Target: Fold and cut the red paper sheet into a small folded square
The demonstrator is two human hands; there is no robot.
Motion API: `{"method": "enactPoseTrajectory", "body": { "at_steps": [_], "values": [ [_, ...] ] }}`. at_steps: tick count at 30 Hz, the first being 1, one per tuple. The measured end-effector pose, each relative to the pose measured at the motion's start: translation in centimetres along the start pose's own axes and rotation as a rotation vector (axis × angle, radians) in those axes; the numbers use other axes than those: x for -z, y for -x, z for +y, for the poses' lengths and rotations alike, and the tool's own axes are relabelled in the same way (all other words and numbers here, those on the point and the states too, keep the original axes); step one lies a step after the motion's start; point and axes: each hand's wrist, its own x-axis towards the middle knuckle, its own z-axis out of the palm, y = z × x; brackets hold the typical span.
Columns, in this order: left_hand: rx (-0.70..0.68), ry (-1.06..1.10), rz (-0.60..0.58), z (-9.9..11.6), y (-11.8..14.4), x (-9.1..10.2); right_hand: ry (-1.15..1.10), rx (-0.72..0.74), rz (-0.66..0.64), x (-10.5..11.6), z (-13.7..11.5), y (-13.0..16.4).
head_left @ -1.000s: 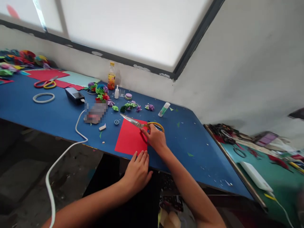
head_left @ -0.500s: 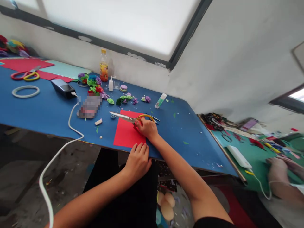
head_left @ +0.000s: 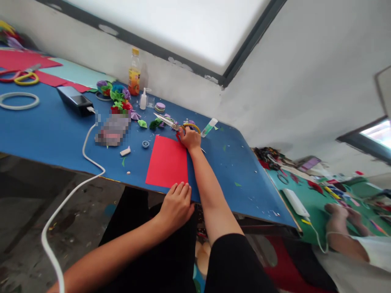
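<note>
A red sheet of paper [head_left: 167, 162] lies flat on the blue tabletop [head_left: 220, 175], close to the front edge. My left hand [head_left: 176, 205] rests at that edge with its fingers stretched out, their tips on the paper's lower right corner; the thumb is largely hidden. Beyond the paper, my right hand [head_left: 192, 139] is closed on scissors [head_left: 167, 121] with yellow and red handles. Their blades point left, over small folded paper pieces. A glue stick [head_left: 209, 127] stands tilted just right of my right hand.
At the left are a white cable [head_left: 81, 185], a black device [head_left: 75, 101], a blurred-out item [head_left: 113, 129] and an eraser [head_left: 125, 151]. A juice bottle [head_left: 134, 73] and a small white bottle [head_left: 143, 99] stand behind. Another person's hands [head_left: 342, 213] are over a green table at right.
My right hand has moved the scissors away from me, from above the red paper to beyond its far edge. My left hand has stayed on the corner. The camera view has shifted slightly.
</note>
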Motion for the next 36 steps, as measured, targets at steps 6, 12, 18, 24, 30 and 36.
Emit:
{"method": "enactPoseTrajectory", "body": {
  "at_steps": [6, 12, 18, 24, 30, 36],
  "values": [
    [-0.007, -0.009, 0.030, -0.2, 0.0, -0.3, -0.024, -0.045, 0.033, 0.6, 0.0, -0.8],
    [-0.067, 0.018, 0.031, -0.9, 0.0, 0.1, -0.060, -0.043, 0.101, 4.2, 0.8, 0.0],
    [-0.196, 0.139, -0.069, -3.1, 0.2, 3.3, -0.088, -0.038, 0.150, 8.2, 4.3, 3.5],
    [-0.192, 0.314, -0.012, -5.1, -0.9, 7.7, -0.035, -0.200, 0.035, 7.8, 11.2, 8.1],
    [-0.191, 0.371, 0.196, -5.9, -3.9, 9.7, -0.080, -0.322, -0.002, 5.3, 15.2, 9.9],
    [-0.153, 0.437, 0.169, -8.1, -7.9, 9.4, -0.113, -0.299, -0.046, 4.4, 15.2, 9.6]
  ]
}}
